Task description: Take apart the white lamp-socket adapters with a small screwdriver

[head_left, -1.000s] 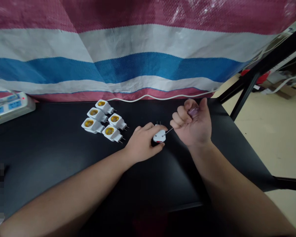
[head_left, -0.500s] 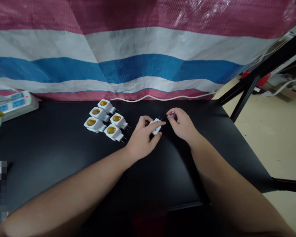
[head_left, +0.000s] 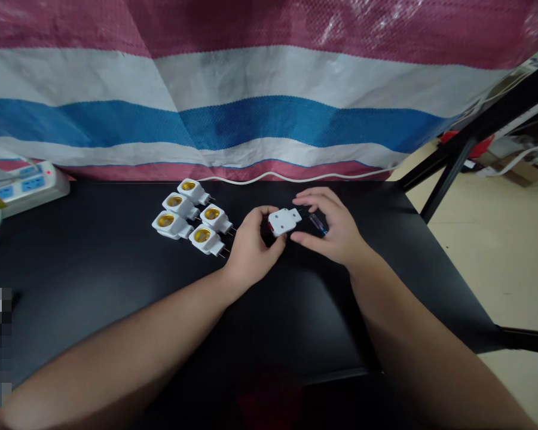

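My left hand is closed around the edge of a white plug-in lamp holder. This holder's back, with small round screw holes, faces up, its narrow plug end points right, and a bit of red shows at its left edge. Just to the right, my right hand has its fingers and thumb spread apart. Between them lies a short, translucent purple-blue stick, like a small screwdriver handle; its far end is hidden by the hand. Several more white lamp holders with gold-coloured insides stand in a group left of my left hand.
A white power strip with blue sockets and a red light is at the back left. A white cable runs along the black table's rear edge, before a striped sheet. A black metal frame rises on the right.
My right hand has opened from its grip on the purple stick. The lamp holder has turned so its plug end points right, and my left fingers have drawn back from its top.
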### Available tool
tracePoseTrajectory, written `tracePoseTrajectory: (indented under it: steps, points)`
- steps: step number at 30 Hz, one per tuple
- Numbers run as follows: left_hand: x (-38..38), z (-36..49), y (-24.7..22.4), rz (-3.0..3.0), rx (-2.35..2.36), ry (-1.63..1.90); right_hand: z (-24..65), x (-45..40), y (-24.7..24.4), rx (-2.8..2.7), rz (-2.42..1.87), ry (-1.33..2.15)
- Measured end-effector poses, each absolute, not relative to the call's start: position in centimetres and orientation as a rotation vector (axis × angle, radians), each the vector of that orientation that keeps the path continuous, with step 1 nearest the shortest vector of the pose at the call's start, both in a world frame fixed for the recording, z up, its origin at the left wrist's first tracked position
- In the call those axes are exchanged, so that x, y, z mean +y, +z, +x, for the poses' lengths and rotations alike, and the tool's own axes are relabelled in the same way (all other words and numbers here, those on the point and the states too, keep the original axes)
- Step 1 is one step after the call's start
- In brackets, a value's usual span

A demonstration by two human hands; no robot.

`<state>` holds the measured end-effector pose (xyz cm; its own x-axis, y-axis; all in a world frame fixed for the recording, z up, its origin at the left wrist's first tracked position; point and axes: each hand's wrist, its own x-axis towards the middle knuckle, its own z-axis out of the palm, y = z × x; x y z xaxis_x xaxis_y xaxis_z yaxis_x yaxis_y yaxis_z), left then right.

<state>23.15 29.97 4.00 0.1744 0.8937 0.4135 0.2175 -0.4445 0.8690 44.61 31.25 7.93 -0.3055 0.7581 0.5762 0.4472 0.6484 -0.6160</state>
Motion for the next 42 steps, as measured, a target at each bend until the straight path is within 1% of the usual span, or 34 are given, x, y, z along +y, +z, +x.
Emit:
tracePoseTrajectory:
  steps: [2, 5, 9, 12, 22, 27, 31, 36, 42]
  points:
    - [30.0, 23.2, 3.9, 1.791, 0.977, 1.341, 44.2, 31.0, 8.0, -1.974, -0.930, 0.502]
    - [29.9, 23.2, 3.9, 1.828, 0.890, 1.372, 44.2, 31.2, 7.7, -1.844, -1.017, 0.622]
    - [29.6, 23.2, 4.1, 1.828, 0.819, 1.351, 44.9, 31.7, 7.3, -1.736, -1.041, 0.862]
    - [29.5, 23.3, 4.3, 1.760, 0.759, 1.326, 45.5, 31.9, 7.3, -1.722, -1.026, 0.980]
    - [29.5, 23.5, 4.2, 1.602, 0.688, 1.259, 45.5, 31.7, 7.8, -1.631, -1.032, 1.126]
    - [29.8, 23.5, 3.8, 1.583, 0.723, 1.268, 44.9, 31.9, 7.6, -1.525, -1.018, 1.071]
    - [30.0, 23.6, 3.7, 1.519, 0.772, 1.310, 45.0, 32.3, 7.1, -1.411, -1.131, 0.841]
    - [30.1, 23.6, 4.1, 1.408, 0.815, 1.388, 45.7, 32.6, 6.4, -1.595, -1.452, 0.495]
    - [30.3, 23.4, 3.8, 1.472, 0.925, 1.452, 45.9, 32.7, 6.0, -1.675, -1.468, 0.379]
